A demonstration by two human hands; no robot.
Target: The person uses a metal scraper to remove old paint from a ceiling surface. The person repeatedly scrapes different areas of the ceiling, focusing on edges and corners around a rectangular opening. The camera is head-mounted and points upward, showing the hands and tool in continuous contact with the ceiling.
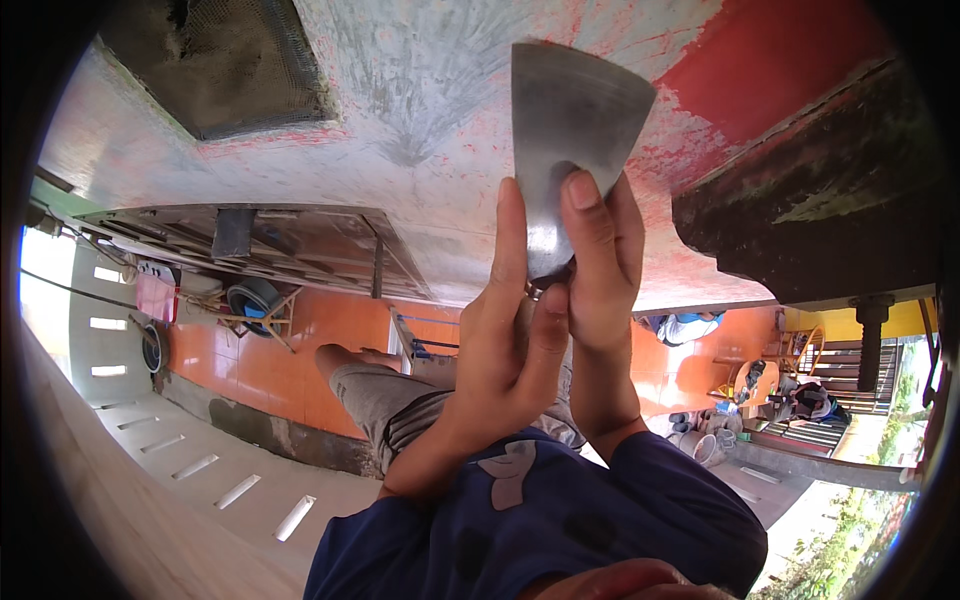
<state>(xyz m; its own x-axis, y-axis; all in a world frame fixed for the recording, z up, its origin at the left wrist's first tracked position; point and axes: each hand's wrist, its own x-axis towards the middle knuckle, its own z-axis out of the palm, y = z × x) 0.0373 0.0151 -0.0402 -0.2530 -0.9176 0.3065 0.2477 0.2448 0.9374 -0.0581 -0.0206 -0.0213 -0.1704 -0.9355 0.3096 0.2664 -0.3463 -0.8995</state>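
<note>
A broad scraper or putty knife (577,112) with a fan-shaped steel blade is held up before me, its wide edge pointing away from my body. My left hand (502,337) is closed around its handle, with one finger stretched along the side of the blade. My right hand (604,262) grips the neck and lower blade, thumb on the metal face. The handle is mostly hidden by my hands. Beyond the blade is a wall surface (427,150) with grey, worn patches and red flecks. Solid red paint (757,67) covers its upper right part.
A mesh-covered opening (225,67) is at upper left, above a slatted frame (300,247). A dark, rough slab (817,202) juts in at right. Below are a ladder (424,345), an orange tiled floor (277,375), a basin (255,304) and a round table (754,382).
</note>
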